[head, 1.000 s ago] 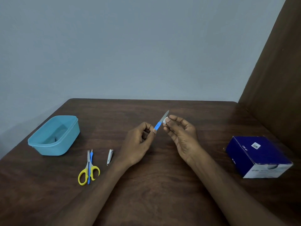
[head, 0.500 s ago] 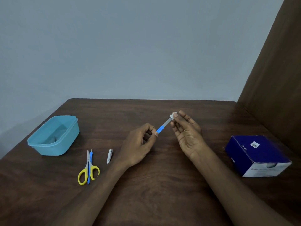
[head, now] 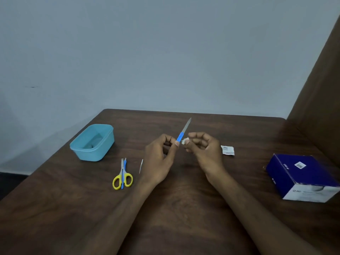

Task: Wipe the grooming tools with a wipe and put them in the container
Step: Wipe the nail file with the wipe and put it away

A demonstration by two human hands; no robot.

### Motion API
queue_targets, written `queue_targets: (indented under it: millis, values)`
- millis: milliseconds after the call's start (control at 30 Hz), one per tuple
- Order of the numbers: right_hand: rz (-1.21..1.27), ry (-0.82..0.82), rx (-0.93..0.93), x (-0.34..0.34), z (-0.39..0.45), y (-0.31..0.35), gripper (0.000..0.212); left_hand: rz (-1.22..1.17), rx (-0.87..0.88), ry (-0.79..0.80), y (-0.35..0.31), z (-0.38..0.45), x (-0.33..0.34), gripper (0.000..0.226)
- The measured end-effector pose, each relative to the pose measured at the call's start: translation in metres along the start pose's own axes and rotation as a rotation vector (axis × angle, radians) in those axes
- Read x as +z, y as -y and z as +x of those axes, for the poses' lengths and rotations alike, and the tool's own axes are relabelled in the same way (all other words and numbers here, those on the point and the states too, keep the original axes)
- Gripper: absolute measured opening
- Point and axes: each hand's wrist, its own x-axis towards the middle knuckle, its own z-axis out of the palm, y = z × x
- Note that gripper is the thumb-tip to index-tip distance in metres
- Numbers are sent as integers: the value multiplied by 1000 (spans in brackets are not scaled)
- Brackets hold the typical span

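From my feed I see the left hand (head: 158,159) raised over the dark wooden bench (head: 184,208), its thumb and fingers pinching the blue handle of a nail file (head: 183,132); the metal blade points up and away toward the far edge of the bench, tilted to the right. Just beside the handle, the right hand (head: 204,151) has its fingers curled round a small crumpled white wipe (head: 184,141), held at the fingertips and sitting right next to the base of the file; I cannot tell whether the wipe touches it. On the left of the bench stands the light blue plastic container (head: 107,142), open-topped, with something small and dark inside that I cannot make out. Nearer to me than the container lie yellow-handled scissors (head: 122,176) with a slim blue-handled tool (head: 124,172) resting along them, and just right of those a small silver nail clipper (head: 141,165), partly hidden by the left wrist. Behind the right hand a torn white sachet (head: 227,150) lies flat on the bench. Far to the right sits a dark blue cardboard box (head: 301,173) with a white end panel, well apart from both hands
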Motion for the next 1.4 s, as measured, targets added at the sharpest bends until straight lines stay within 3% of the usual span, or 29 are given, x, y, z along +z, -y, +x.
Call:
queue_targets:
  millis: [233,400,567,733,867,1100,1233,1400]
  values:
    - [-253,263,-124,26,-23,-8,18,363,-22,-149,10,-30,-84,11]
    - [-283,220,-148,58,-26,-5,19,565,-103,-300,26,-29,-150,7]
    - [-264,172,-111,93,-23,-13,16,755,-282,-320,34,-11,-198,19]
    - [-313,215,-205,86,-22,-16,15,836,-445,-284,32,8,-218,23]
    - [-283,146,-187,75,-17,-19,14,932,-550,-158,34,35,-222,26]
    - [-294,147,-157,69,-12,-23,13,1051,-788,84,40,73,-212,71]
    - [-257,158,-127,65,-9,-23,11,1062,-798,104,48,76,-210,77]
    - [-194,203,-115,68,-13,-18,9,1096,-689,36,40,74,-213,61]
